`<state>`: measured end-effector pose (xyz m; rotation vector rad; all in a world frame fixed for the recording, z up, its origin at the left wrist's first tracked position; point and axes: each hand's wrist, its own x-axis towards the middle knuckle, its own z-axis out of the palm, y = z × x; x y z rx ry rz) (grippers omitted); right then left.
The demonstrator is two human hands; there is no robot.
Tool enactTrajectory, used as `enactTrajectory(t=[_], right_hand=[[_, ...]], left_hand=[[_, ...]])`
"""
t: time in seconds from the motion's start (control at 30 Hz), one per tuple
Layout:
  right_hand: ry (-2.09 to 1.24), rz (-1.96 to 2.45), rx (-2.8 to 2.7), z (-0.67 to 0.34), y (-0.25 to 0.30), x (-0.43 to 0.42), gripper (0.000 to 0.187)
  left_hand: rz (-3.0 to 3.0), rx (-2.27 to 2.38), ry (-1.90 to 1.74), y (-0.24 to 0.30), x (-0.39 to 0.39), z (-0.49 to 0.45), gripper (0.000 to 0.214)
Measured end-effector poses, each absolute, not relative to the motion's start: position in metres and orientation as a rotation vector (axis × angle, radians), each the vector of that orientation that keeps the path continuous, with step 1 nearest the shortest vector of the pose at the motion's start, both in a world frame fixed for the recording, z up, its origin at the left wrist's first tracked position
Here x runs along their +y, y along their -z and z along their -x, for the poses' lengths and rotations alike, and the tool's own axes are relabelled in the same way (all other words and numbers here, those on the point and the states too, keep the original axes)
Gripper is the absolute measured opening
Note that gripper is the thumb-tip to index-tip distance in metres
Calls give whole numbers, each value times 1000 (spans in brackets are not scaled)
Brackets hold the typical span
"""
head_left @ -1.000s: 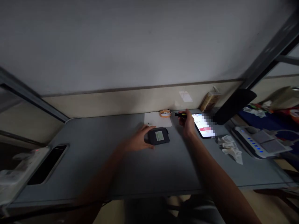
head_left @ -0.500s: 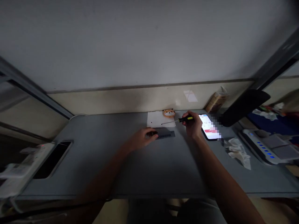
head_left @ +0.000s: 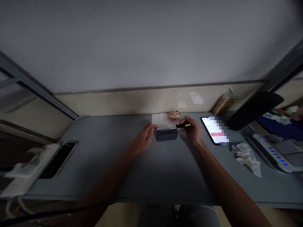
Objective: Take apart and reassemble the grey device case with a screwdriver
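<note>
A small dark box (head_left: 166, 135) with a row of vent slots stands on its edge on the grey desk (head_left: 151, 170), near the back. My left hand (head_left: 144, 137) is closed on its left end and steadies it. My right hand (head_left: 193, 131) grips a screwdriver (head_left: 183, 125) with a black and yellow handle, its thin shaft pointing left over the top of the box. A white sheet of paper (head_left: 159, 120) lies just behind the box. A small orange animal figure (head_left: 174, 115) sits on the paper's far edge.
A lit phone (head_left: 214, 130) lies flat to the right of my right hand. Crumpled tissue (head_left: 247, 155) and a power strip with blue lights (head_left: 272, 149) are further right. A carton (head_left: 223, 104) and a black curved object (head_left: 255, 108) stand at the back right. A slot (head_left: 58, 159) opens at the desk's left.
The box, lying flat with its label up a second ago, has been tipped onto its edge. My right hand brought the screwdriver down and left to the box's top.
</note>
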<state>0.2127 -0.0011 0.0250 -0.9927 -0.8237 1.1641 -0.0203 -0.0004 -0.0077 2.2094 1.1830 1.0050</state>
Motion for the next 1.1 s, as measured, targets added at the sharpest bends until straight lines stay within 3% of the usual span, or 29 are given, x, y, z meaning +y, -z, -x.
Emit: enactTrajectory(t=[0.17, 0.6, 0.97, 1.1], right_hand=[[-1167, 1016, -807, -211, -23, -1, 31], [-1174, 1095, -761, -212, -20, 4, 35], [-1143, 1191, -1116, -201, -7, 5, 46], [-1152, 1178, -1155, -200, -8, 4, 50]], left_hand=[[-2479, 1112, -1118, 9, -1, 25, 27], [-2793, 914, -1121, 12, 5, 29, 38], [-2806, 1104, -1257, 13, -4, 27, 37], [-2897, 901, -1275, 13, -16, 9, 39]])
